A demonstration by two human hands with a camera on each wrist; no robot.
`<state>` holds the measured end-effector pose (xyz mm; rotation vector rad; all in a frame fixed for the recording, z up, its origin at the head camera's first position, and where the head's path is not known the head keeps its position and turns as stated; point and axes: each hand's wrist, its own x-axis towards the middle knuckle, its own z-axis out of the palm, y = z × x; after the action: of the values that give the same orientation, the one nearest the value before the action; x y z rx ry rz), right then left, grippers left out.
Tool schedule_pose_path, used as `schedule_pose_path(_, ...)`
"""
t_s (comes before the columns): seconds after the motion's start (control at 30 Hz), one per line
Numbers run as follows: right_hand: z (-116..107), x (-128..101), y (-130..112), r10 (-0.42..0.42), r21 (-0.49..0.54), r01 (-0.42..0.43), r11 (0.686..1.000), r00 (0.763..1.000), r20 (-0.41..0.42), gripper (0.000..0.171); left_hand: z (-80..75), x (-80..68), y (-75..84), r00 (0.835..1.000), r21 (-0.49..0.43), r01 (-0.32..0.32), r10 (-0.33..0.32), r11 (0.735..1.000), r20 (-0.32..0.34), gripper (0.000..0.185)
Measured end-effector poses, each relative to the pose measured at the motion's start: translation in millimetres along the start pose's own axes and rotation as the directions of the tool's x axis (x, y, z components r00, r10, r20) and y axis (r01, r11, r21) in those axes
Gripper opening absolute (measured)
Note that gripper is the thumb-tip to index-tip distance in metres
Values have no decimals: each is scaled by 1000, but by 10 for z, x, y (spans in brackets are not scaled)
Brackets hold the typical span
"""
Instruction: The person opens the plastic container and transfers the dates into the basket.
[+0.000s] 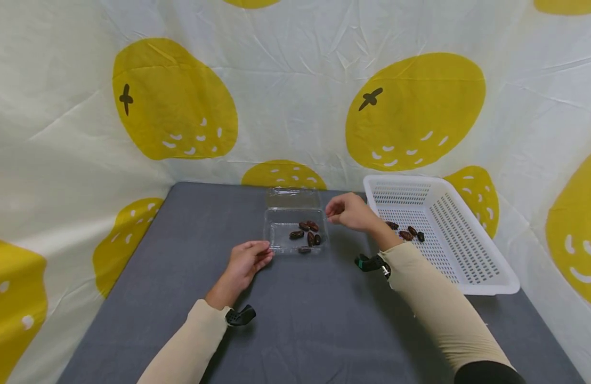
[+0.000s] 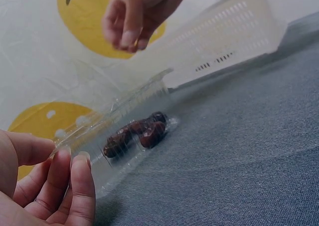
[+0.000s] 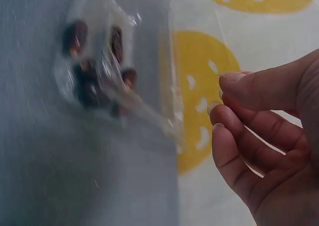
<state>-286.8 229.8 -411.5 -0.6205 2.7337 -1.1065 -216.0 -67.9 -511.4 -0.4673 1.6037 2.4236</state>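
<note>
Pinching the clear plastic clamshell (image 1: 281,232) by its near-left corner with the left hand (image 1: 248,261), there on the grey cloth (image 1: 295,325) with dates (image 1: 297,234) inside and lid (image 1: 293,199) tipped back! Hovering the right hand (image 1: 351,212) beside it, loosely curled and empty, near the white perforated basket (image 1: 468,237) of more dates (image 1: 406,235).

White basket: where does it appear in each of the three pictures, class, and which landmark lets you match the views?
Head: the white basket fills the right side of the table, right of the clear plastic box.
Left wrist: upper right, slanting, beyond the box.
Right wrist: not in it.
Shared landmark: the box with dark brown fruits inside, seen in all three.
</note>
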Motion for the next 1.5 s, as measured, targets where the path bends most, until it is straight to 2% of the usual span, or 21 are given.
schedule_pose_path(0.17,318,168,-82,5,23,-6,1000,998,62,17,-21,9,-10,1000,1,-3,3,1000,5,4)
schedule_pose_path(0.27,509,266,-93,16,12,-17,1000,996,88,20,-23,13,-15,1000,14,-1,0,1000,11,14)
schedule_pose_path(0.4,724,382,-80,16,-31,-13,999,994,112,23,-16,19,-19,1000,24,-3,3,1000,3,26)
schedule_pose_path(0.53,861,458,-61,21,-79,-10,997,991,129,24,-19,25,-25,1000,17,-4,4,1000,-3,24)
schedule_pose_path(0.93,1075,558,-21,14,-201,4,980,996,87,18,-26,48,-30,1000,25,-4,4,1000,-15,6)
schedule_pose_path(1.17,1126,597,16,15,-240,1,971,998,63,15,-24,40,-42,1000,19,-21,21,1000,1,8)
schedule_pose_path(1.37,1113,613,6,-26,-221,43,974,996,81,12,-43,30,-45,998,10,-46,46,999,31,6)
schedule_pose_path(1.5,1102,606,-5,-43,-180,56,982,996,77,11,-30,34,-41,999,16,-32,32,999,7,5)
